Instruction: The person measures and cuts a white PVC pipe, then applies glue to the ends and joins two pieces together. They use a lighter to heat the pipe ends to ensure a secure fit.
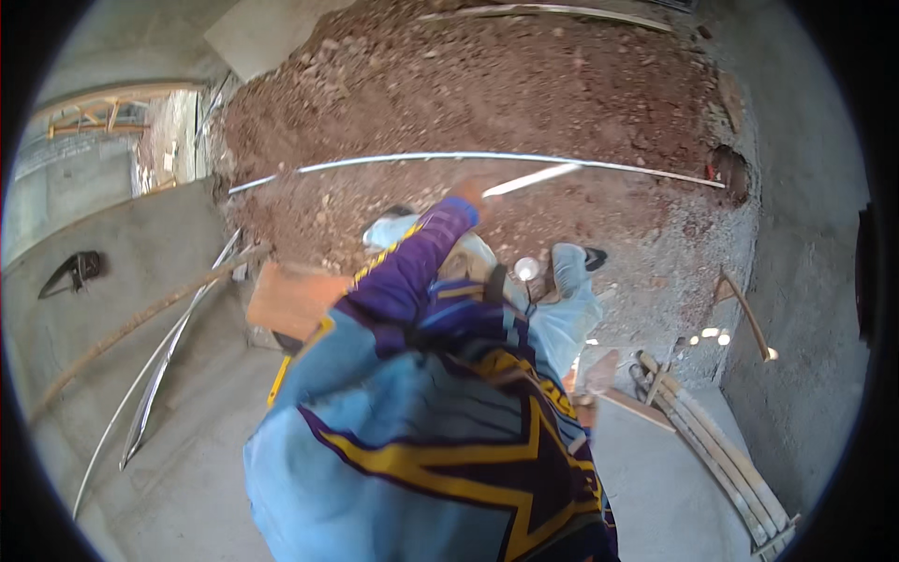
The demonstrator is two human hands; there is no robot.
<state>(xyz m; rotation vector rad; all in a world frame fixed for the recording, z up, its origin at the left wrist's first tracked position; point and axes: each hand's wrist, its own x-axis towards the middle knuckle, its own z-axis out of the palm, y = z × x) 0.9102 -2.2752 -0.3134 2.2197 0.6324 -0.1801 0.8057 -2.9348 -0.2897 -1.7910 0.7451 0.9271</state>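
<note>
My left hand, at the end of a purple sleeve, reaches out over reddish dirt. Its fingers are closed on a white strip, whose kind I cannot make out. The strip slants up to the right, and its far end meets a long, thin, pale rail in the view. That rail lies across the dirt from one side wall to the other. I cannot see my right hand; my body hides that side. A small round white thing shows between my legs.
An orange-brown slab lies at my left. Beside it, a wooden pole and thin metal strips lean. Several round poles lie at the lower right. A bent wooden piece rests near the right wall.
</note>
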